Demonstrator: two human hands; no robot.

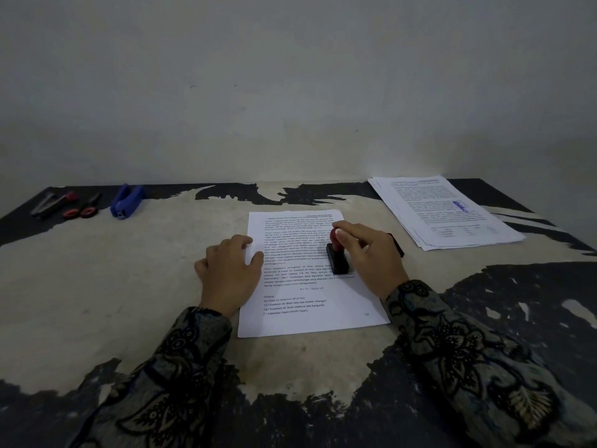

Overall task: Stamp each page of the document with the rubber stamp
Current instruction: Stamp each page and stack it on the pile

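- Head view: a single printed page (310,276) lies flat on the worn, peeling worktop (129,286), and everything below is placed relative to that page.
- The rubber stamp (337,258), black base with a red knob on top, stands upright on the page's right half, its base touching the paper over the printed text.
- The right hand (371,253) is over the page's right edge, its fingertips pinched around the red knob from above; the sleeve behind it is dark with a floral pattern.
- The left hand (229,270) rests on the page's left edge, fingers loosely spread and lying flat, the thumb and first fingers on the paper, the rest on the worktop just beside it.
- A stack of printed pages (445,215) sits beyond and to the right of the page, well apart from it; its top sheet bears a blue stamp mark (461,206).
- Far to the left and beyond the page are a blue stapler (126,202), red-handled scissors (82,208) and a grey tool with a red end (53,203), which I cannot identify.
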